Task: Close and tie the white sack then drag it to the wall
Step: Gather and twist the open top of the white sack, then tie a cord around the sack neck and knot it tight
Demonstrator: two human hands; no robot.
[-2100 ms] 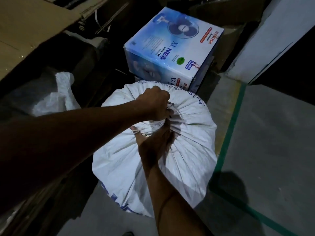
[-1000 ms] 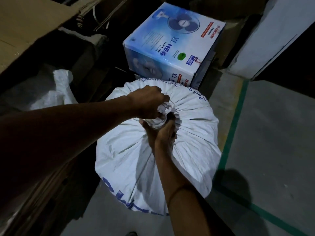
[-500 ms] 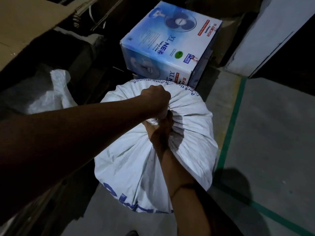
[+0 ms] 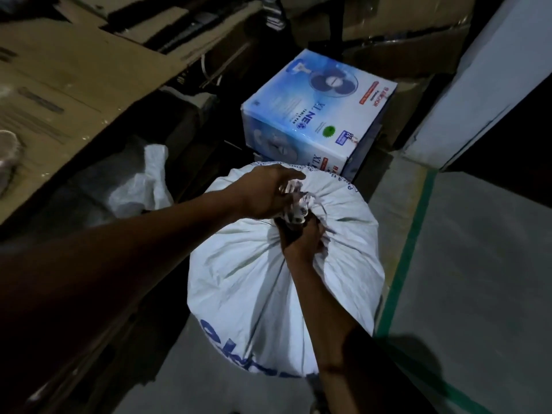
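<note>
A full white woven sack (image 4: 245,282) with blue print stands upright on the floor in the middle of the view. Its mouth is gathered into a twisted bunch (image 4: 298,209) at the top. My right hand (image 4: 301,240) grips the gathered neck from below, fingers wrapped round it. My left hand (image 4: 265,195) reaches in from the left and sits on top of the bunch, its fingers partly spread while holding the loose end. A white wall (image 4: 478,94) rises at the upper right.
A blue fan box (image 4: 316,115) stands right behind the sack. Flattened cardboard (image 4: 68,79) and stacked boxes fill the left and back. A crumpled white bag (image 4: 143,186) lies to the left. Green tape lines (image 4: 409,252) mark the grey floor on the right.
My left hand has loosened from a tight fist to spread fingers over the bunch. The twisted neck now shows between both hands. My view has pulled back a little.
</note>
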